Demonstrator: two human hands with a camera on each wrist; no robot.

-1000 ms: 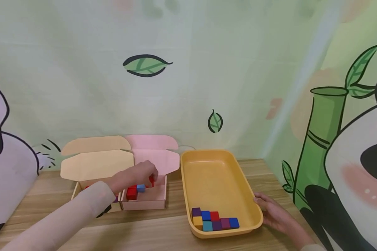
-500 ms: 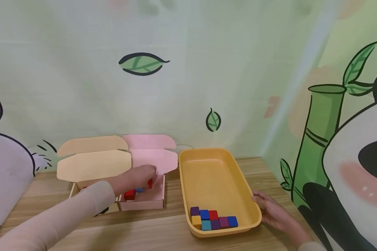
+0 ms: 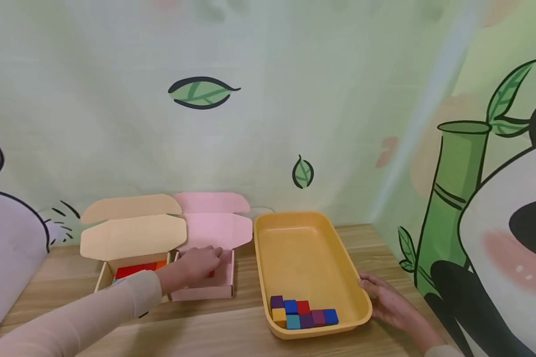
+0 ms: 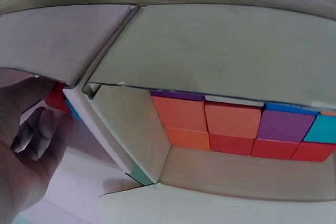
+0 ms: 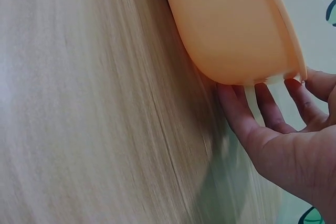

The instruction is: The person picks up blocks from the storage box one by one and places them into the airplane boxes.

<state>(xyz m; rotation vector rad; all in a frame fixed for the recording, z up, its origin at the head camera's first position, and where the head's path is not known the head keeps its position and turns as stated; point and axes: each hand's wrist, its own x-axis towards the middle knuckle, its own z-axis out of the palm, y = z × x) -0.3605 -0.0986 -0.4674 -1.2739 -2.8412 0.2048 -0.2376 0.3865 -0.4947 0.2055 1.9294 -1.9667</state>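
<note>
My left hand (image 3: 198, 264) reaches down into an open pink box (image 3: 201, 293). Its thumb and fingers lie on either side of a red block (image 4: 56, 97), with a blue block (image 4: 73, 109) close by; the fingertips are partly hidden by the box wall. My right hand (image 3: 386, 299) holds the near right corner of a yellow tray (image 3: 308, 258), thumb at the rim and fingers against the outer wall. Several cubes sit in two rows along the tray's near end, among them a yellow cube (image 3: 279, 316) and a red cube (image 3: 303, 307).
Left of the pink box, and against it, stands an open tan box (image 3: 100, 280) with rows of coloured blocks (image 4: 231, 120) inside. Both lids stand raised toward the printed backdrop (image 3: 268, 109). Everything rests on a wooden table (image 3: 223, 327).
My left hand has lowered the red block deeper into the pink box, slightly toward the near side. More of the tan box's blocks show. My right hand keeps its hold on the tray.
</note>
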